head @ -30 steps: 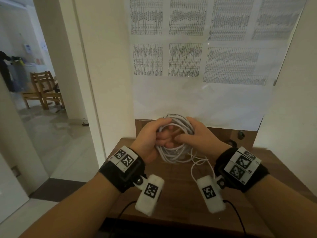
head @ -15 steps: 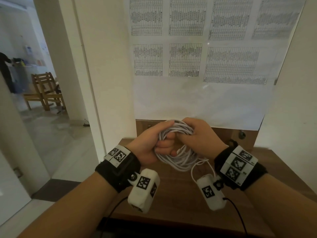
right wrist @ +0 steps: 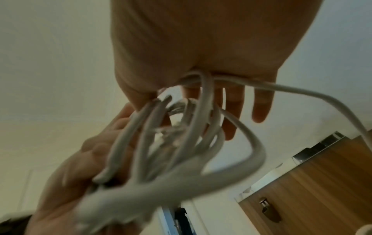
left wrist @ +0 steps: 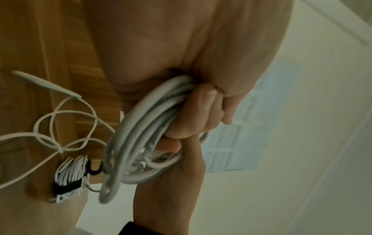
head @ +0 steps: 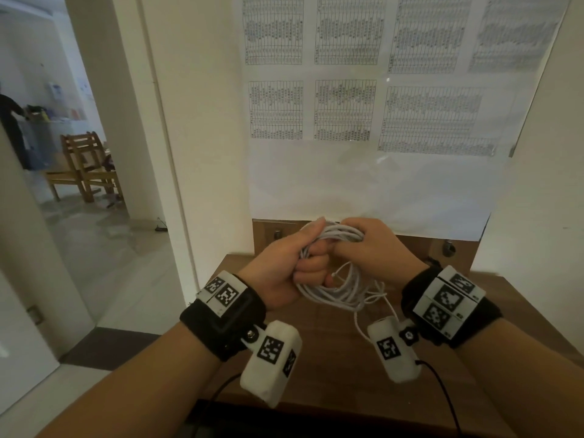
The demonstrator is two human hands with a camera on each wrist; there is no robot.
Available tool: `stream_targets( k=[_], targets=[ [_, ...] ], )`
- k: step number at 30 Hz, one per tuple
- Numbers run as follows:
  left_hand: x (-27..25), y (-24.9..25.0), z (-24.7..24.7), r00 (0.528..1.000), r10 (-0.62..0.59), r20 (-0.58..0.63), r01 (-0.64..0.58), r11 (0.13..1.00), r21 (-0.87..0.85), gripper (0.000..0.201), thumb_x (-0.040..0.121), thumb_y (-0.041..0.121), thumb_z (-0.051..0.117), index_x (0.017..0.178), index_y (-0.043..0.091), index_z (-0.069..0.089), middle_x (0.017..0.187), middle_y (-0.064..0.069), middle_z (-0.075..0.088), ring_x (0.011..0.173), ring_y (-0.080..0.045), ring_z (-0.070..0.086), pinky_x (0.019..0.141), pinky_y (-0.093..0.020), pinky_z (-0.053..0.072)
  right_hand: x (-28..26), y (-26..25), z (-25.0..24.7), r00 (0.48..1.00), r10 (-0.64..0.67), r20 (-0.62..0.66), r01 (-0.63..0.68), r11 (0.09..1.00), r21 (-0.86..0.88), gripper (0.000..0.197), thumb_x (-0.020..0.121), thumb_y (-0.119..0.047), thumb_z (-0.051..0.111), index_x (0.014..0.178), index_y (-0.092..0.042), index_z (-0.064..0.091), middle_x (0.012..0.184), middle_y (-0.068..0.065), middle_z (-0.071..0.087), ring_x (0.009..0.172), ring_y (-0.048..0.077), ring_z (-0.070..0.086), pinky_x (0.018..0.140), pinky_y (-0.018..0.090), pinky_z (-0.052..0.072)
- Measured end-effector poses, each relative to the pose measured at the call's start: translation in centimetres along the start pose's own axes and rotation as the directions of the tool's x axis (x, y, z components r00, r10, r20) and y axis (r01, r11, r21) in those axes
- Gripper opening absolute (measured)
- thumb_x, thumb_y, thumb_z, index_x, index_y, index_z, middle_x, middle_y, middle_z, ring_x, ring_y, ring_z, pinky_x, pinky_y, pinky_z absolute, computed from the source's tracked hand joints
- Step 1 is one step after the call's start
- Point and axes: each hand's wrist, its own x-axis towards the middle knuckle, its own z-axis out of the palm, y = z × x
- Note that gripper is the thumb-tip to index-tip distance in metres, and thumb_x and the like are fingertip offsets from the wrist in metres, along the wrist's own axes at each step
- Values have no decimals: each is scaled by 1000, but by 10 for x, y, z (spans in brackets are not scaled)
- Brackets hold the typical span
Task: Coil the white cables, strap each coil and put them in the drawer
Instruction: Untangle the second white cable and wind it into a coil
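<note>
A coil of white cable (head: 335,289) hangs in the air above the wooden tabletop (head: 331,368), held between both hands. My left hand (head: 297,263) grips the coil's left side with the fingers curled through the loops (left wrist: 141,127). My right hand (head: 369,245) grips the top of the coil (right wrist: 181,135), fingers wrapped over the strands. A loose tail of the cable (head: 360,324) trails down to the table. In the left wrist view a second white coil (left wrist: 70,176), bound with a black strap, lies on the table. No drawer shows.
The wooden table stands in a narrow niche between white walls, with printed sheets (head: 363,105) taped to the wall behind. Thin loose cable loops (left wrist: 60,127) lie on the tabletop. A doorway on the left opens to a room with a wooden chair (head: 85,165).
Both hands have closed tighter on the coil and lifted it slightly, squeezing the loops into a narrower bundle. The right hand has shifted from the coil's front to its top.
</note>
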Motion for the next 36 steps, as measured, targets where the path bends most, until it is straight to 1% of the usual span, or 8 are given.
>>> stream_targets(
  k=[3, 9, 13, 17, 23, 26, 31, 36],
  targets=[
    [1, 1, -1, 993, 109, -43, -110, 993, -31, 43, 99, 42, 42, 62, 20, 47, 47, 10, 30, 39, -6, 30, 73, -29, 46, -2, -1, -2, 999, -5, 39, 4, 999, 35, 28, 81, -16, 80, 103, -13, 64, 89, 10, 69, 78, 26, 66, 72, 40, 54],
    [1, -4, -6, 989, 133, -57, -136, 990, -45, 29, 95, 31, 54, 84, 7, 66, 57, 2, 47, 52, -11, 50, 89, -32, 54, 3, 2, 7, 994, -30, -103, 20, 995, -97, 8, 97, -13, 59, 93, -6, 57, 81, 15, 61, 66, 18, 53, 62, 34, 45],
    [0, 0, -14, 998, 62, -22, -62, 998, -14, 14, 86, 11, 64, 90, 4, 75, 56, 1, 48, 51, -12, 54, 68, -27, 56, 3, 4, 7, 999, 29, -42, -36, 985, -171, 5, 100, -15, 51, 96, -12, 51, 82, 9, 61, 67, 21, 54, 57, 28, 42],
    [0, -1, 4, 994, 69, -87, -63, 995, 74, 27, 95, 23, 52, 70, 11, 51, 43, 8, 26, 35, -6, 29, 57, -20, 51, 6, -2, 8, 997, 64, -43, -70, 983, -167, 11, 94, -10, 55, 84, -12, 49, 73, 5, 56, 63, 16, 47, 57, 27, 38],
    [-2, -6, 11, 984, 180, 0, -174, 953, -249, 24, 91, 27, 56, 84, 4, 55, 59, -2, 50, 49, -13, 51, 67, -29, 52, 11, -9, 2, 989, 81, -126, -73, 995, 65, 16, 90, -3, 62, 75, -5, 58, 67, 7, 55, 60, 11, 50, 60, 29, 43],
    [-3, -12, 23, 968, 248, -29, -249, 952, -180, 19, 85, 25, 61, 84, 6, 62, 66, -7, 57, 68, -22, 66, 71, -34, 57, 10, -10, 4, 968, 155, -196, -108, 967, 230, 16, 89, -9, 66, 87, 6, 61, 70, 19, 60, 62, 20, 58, 57, 36, 50],
    [3, -10, 26, 942, 276, -191, -306, 940, -152, 34, 90, 29, 59, 62, 17, 43, 42, 5, 30, 36, -10, 33, 66, -27, 50, 12, -9, 9, 972, 101, -214, -66, 984, 166, 37, 93, -22, 66, 82, 10, 51, 68, 15, 46, 60, 20, 44, 57, 36, 40],
    [-2, 2, 7, 979, 122, -161, -164, 944, -285, 47, 93, 39, 51, 53, 19, 36, 34, 7, 24, 26, -8, 24, 52, -25, 43, 5, -18, -5, 995, 73, 72, -77, 995, 63, 44, 88, -45, 70, 94, -2, 68, 66, 7, 56, 53, 9, 52, 51, 20, 43]
  ],
)
